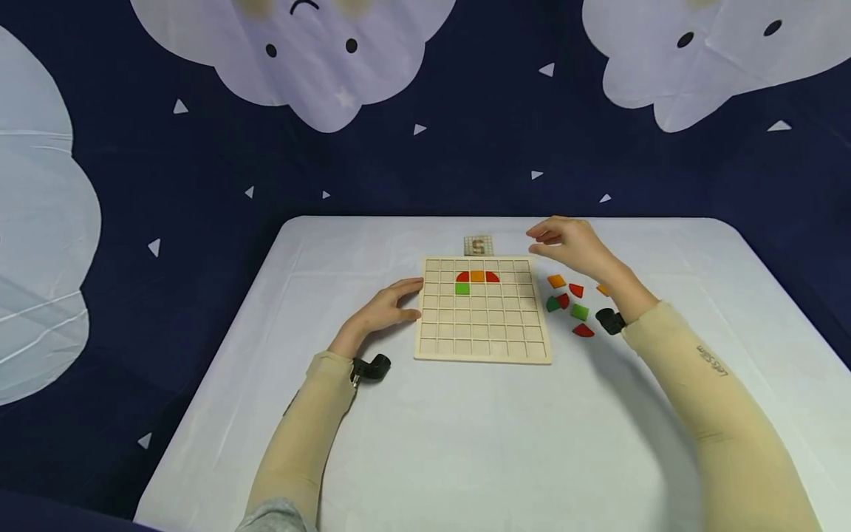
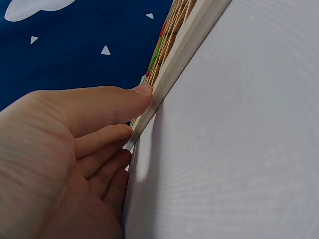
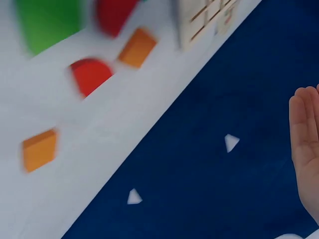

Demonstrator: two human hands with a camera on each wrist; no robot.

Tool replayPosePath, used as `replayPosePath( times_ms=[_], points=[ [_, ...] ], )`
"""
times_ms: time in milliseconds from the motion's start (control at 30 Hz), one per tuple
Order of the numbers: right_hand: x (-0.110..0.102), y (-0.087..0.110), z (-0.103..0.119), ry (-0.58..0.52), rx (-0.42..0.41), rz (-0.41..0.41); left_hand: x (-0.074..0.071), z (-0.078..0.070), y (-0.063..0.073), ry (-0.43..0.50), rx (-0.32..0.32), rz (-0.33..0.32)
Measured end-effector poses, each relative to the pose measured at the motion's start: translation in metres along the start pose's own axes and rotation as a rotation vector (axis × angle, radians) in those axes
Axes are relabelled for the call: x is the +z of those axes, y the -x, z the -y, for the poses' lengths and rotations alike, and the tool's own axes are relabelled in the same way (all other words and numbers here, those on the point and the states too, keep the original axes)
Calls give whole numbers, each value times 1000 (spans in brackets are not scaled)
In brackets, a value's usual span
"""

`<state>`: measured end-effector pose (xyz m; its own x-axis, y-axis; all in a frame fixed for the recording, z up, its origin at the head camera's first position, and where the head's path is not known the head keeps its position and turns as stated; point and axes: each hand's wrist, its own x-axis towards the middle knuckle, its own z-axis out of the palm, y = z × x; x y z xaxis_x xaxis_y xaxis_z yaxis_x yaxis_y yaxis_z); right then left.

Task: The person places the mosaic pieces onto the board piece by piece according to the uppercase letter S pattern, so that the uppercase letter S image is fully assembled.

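A pale wooden grid board [image 1: 482, 329] lies on the white table. In its upper rows sit an orange square [image 1: 477, 276], with a red quarter-round piece [image 1: 462, 277] to its left and another red piece [image 1: 492, 277] to its right. Below the left red one is a light green square [image 1: 462, 289]. My left hand [image 1: 382, 309] rests against the board's left edge; in the left wrist view the thumb [image 2: 142, 94] touches its rim. Raised over the table beyond the board's far right corner, my right hand [image 1: 575, 244] has extended fingers and no piece visible in it.
Loose pieces lie right of the board: orange ones [image 1: 556, 281], red ones [image 1: 583, 330], a light green square [image 1: 580, 312] and a dark green piece [image 1: 553, 304]. A small gridded card [image 1: 478, 245] with a brown figure lies behind the board. A dark blue patterned cloth [image 1: 372, 170] hangs behind.
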<state>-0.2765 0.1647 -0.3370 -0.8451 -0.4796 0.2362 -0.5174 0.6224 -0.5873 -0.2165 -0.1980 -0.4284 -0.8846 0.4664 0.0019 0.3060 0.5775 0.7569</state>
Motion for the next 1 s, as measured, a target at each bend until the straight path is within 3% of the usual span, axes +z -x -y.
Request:
replayPosePath(
  times_ms=[300, 1000],
  points=[
    [-15, 30, -25, 6, 155, -29, 1, 0, 0, 2, 4, -4],
    [-16, 67, -64, 61, 269, -3, 1, -2, -1, 1, -9, -4]
  ],
)
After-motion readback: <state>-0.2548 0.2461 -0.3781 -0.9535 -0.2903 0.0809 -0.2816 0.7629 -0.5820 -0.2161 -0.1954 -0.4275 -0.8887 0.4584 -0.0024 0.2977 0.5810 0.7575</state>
